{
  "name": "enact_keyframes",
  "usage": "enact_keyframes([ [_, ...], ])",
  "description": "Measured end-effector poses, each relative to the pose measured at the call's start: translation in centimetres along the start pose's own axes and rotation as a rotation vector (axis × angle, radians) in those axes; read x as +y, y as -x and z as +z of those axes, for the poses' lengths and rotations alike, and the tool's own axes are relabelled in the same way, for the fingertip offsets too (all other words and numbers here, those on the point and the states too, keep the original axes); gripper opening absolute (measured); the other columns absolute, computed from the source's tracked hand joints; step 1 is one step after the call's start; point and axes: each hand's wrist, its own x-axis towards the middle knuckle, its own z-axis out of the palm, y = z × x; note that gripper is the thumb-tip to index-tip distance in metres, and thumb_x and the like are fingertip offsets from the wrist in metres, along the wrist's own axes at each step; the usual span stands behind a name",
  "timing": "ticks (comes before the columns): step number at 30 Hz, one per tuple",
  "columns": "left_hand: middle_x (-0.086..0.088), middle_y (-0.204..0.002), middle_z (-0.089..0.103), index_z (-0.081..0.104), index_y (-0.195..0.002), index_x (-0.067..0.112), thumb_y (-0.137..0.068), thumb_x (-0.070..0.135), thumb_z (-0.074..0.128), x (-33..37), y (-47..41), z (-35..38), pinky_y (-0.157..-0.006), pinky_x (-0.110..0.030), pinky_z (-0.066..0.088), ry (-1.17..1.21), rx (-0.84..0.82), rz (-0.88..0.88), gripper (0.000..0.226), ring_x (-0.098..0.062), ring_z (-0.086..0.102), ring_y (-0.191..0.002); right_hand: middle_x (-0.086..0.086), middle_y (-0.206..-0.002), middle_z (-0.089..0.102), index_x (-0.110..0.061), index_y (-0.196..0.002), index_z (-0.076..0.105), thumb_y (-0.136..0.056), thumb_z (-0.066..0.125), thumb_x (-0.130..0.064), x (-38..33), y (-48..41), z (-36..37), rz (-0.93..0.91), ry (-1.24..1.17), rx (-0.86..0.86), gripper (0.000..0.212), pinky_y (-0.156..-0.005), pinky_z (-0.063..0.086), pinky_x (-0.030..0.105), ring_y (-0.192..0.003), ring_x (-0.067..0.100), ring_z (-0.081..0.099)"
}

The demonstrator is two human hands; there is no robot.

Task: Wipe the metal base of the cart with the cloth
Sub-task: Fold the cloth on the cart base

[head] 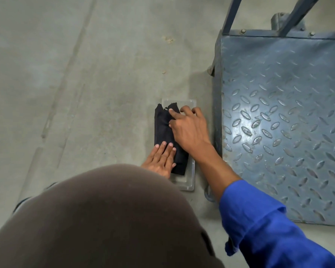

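I see the dark, folded rectangular cloth (pixel 167 136) lying on a shallow clear plastic tray (pixel 190 182) on the grey concrete floor (pixel 85 93), just beside the blue-grey diamond-plate metal base of the cart (pixel 282 122). My right hand (pixel 190 130) rests on the cloth's upper half with its fingers spread and its index finger pressing near the frayed top edge; it grips nothing. My left hand (pixel 161 157) lies flat and open on the lower part of the cloth, fingers together, holding nothing closed.

I judge the wiping has not begun; the cloth is not yet on the base. The risk is that the loose folds come apart when I lift it, so that I wipe with a trailing end, or that the light tray slides or lifts with the cloth if it clings. The raised tread could also snag the frayed edge.

A brown-clad knee (pixel 104 219) hides my left wrist and the tray's near left corner. The cart's upright bars (pixel 231 14) and right side are cut off, and I cannot tell whether the cloth is damp.
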Motion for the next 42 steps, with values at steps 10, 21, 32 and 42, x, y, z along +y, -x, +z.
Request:
enact_keyframes([
  [10,-0.012,-0.171,0.033,0.042,-0.161,0.008,-0.108,0.053,0.011,-0.7,-1.2,-1.1,-0.131,-0.049,0.007,-0.029,-0.445,0.092,0.075,-0.029,0.018,-0.163,-0.001,-0.152,0.06,-0.023,-0.145,0.063,-0.101,0.065,-0.042,-0.5,0.4,0.7,-0.022,-0.018,-0.199,0.049,-0.111,0.039,0.045,-0.137,0.024,0.055],
  [21,-0.008,-0.179,-0.002,0.001,-0.17,0.011,-0.106,0.066,-0.001,0.0,-0.8,-1.7,-0.128,-0.061,-0.017,-0.068,-0.667,-0.03,0.084,-0.026,-0.022,-0.162,0.008,-0.177,0.008,-0.012,-0.168,0.013,-0.114,0.025,-0.051,-2.1,0.6,0.7,-0.069,0.169,-0.662,0.068,-0.133,0.001,0.05,-0.163,0.032,0.012],
  [32,-0.004,-0.179,-0.001,0.0,-0.17,0.019,-0.104,0.066,-0.005,0.0,-1.6,-2.2,-0.124,-0.068,-0.018,-0.07,-0.651,-0.03,0.081,-0.024,-0.021,-0.163,0.008,-0.178,0.006,-0.014,-0.169,0.003,-0.11,0.036,-0.052,-0.9,0.7,-0.2,-0.051,0.183,-0.646,0.077,-0.129,-0.012,0.058,-0.164,0.031,0.003],
  [42,-0.005,-0.179,0.004,0.008,-0.17,0.026,-0.099,0.069,-0.012,-0.1,-1.3,-2.2,-0.124,-0.069,-0.016,-0.062,-0.663,0.007,0.086,-0.027,-0.018,-0.164,0.003,-0.177,0.014,-0.019,-0.169,0.015,-0.108,0.043,-0.051,0.5,0.7,0.1,-0.088,0.161,-0.637,0.075,-0.13,-0.012,0.054,-0.163,0.026,0.017],
])
